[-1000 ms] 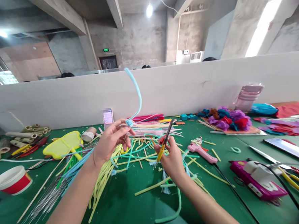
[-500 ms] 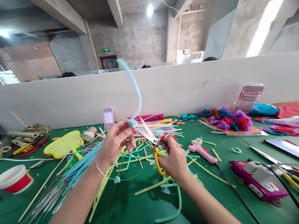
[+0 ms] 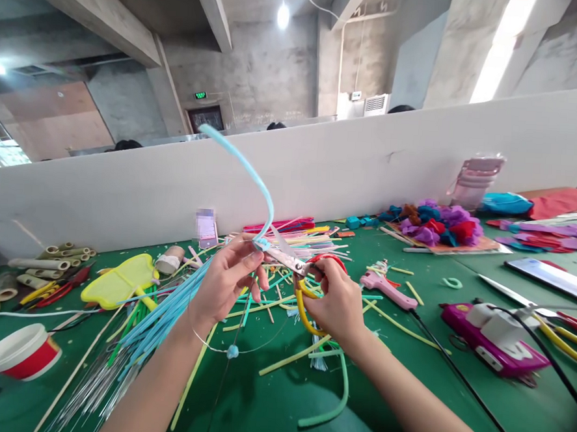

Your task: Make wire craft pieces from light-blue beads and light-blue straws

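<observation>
Pinched in the fingers of my left hand (image 3: 230,281) is a light blue pipe cleaner (image 3: 252,174), its long free end curving up and to the left. A small coiled knot of it sits at the fingertips. My right hand (image 3: 339,300) grips scissors (image 3: 308,295) by their yellow and red handles. Their blades are parted and reach to the knot beside my left fingertips; whether they touch the strand I cannot tell. Below my left hand hangs a thin wire with a small blue fuzzy ball (image 3: 232,351) on it.
Blue pipe cleaners (image 3: 165,306) lie left on the green table (image 3: 251,416). A red and white cup (image 3: 21,351) stands at the left edge. On the right are a pink glue gun (image 3: 389,290), a purple power strip (image 3: 496,339) and more scissors (image 3: 518,295). A white partition (image 3: 345,161) runs behind.
The free end of the pipe cleaner has tipped further left and slightly down. The scissor blades have closed somewhat near the knot. The view has shifted slightly.
</observation>
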`<state>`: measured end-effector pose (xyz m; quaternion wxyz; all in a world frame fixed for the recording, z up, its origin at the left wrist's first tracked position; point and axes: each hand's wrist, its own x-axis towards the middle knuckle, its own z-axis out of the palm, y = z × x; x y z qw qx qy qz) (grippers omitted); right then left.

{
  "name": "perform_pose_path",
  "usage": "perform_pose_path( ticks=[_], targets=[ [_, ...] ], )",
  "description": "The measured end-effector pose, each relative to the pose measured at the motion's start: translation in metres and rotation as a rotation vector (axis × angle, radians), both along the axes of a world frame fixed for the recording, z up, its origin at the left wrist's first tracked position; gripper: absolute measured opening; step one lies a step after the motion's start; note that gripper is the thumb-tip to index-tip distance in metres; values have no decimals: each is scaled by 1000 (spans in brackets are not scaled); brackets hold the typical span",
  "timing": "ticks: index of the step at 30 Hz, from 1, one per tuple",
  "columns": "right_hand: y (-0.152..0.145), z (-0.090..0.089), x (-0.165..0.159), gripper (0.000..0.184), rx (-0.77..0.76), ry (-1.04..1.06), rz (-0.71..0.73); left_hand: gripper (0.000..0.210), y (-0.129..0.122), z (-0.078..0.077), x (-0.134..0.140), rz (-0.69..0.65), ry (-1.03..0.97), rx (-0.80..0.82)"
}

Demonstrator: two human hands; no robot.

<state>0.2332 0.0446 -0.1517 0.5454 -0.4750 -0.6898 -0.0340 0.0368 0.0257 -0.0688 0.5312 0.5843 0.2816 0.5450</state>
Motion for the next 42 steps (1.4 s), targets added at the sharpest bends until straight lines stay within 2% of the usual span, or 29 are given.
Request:
perform_pose_path(
  ticks=[6,12,16,26,35,42],
  targets=[
    [2,3,5,23,45,-73,-69,16,1,-5,5,-1,-67,-28],
    [2,2,6,23,199,-132,-107,16,4,-5,6,12,-132,-52],
    [3,4,12,23,201,-208,-72,20,5,-4,7,50,-164,-87],
    [22,8,19,23,269,-437,-135,12,11,-5,6,153,-276,-223],
    [32,33,27,14,257,-711,-164,5,9,-2,7,184,-322,-262],
    [44,42,30,25,259,-830,-119,13,11,2,3,258,-385,-332]
  ],
)
